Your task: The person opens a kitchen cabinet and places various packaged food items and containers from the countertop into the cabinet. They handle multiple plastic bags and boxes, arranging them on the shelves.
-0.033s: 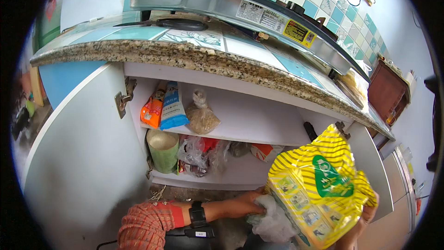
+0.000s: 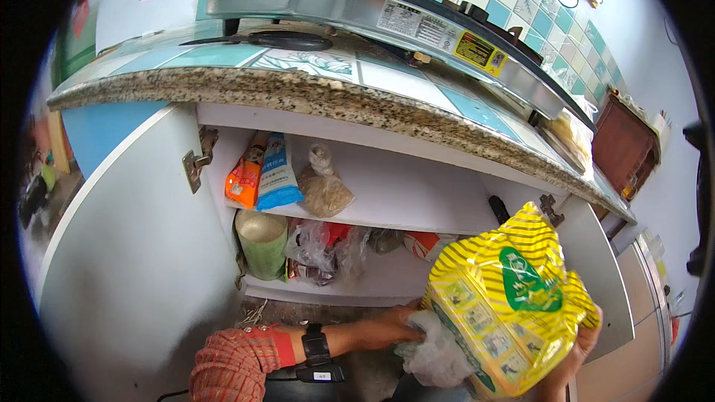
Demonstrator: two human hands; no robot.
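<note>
A large yellow striped plastic package (image 2: 484,283) with a green oval and small pictures is held up in front of the open cupboard's right side. My right hand (image 2: 587,335) grips its right edge, fingers partly behind it. At its left edge, my left hand (image 2: 398,325) is closed around a crumpled clear plastic bag (image 2: 436,353), its fingertips partly hidden beside the package. The clear bag hangs against the package's lower left side; its contents cannot be made out. My left wrist wears a black band (image 2: 316,345).
On the cupboard's upper shelf (image 2: 402,190) lie an orange packet (image 2: 244,179), a blue-white packet (image 2: 279,175) and a knotted bag (image 2: 325,192). Below stand a green cylinder (image 2: 262,246) and several plastic bags. Open doors flank me (image 2: 141,253). A granite edge (image 2: 298,93) and gas stove (image 2: 320,11) jut above.
The yellow package and both hands have shifted very slightly to the left. Both hands keep their hold.
</note>
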